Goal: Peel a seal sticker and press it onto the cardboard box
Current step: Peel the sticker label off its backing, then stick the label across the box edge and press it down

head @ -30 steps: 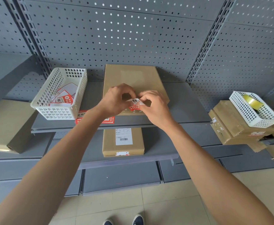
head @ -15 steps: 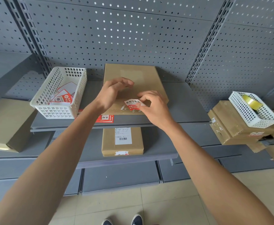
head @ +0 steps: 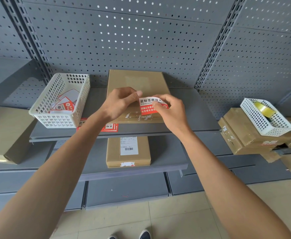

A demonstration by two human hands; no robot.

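Note:
A flat cardboard box [head: 136,81] lies on the upper grey shelf, its front edge marked with torn sticker remnants. Just above that front edge is a red and white seal sticker [head: 149,105]. My right hand [head: 172,112] pinches the sticker's right side between thumb and fingers. My left hand [head: 120,103] is at the sticker's upper left corner with its thumb tip on that corner and its fingers curled. Whether the sticker touches the box I cannot tell.
A white basket [head: 43,114] of sticker sheets stands left of the box, with loose sticker sheets [head: 112,127] at the shelf edge. A labelled box [head: 113,152] lies on the lower shelf. At right a white basket [head: 265,128] holding a tape roll [head: 263,108] sits on stacked boxes [head: 241,133].
My left hand lifted off with its fingers spread, then came back to the sticker's upper left corner. The sticker now faces me flatter, held a little to the right.

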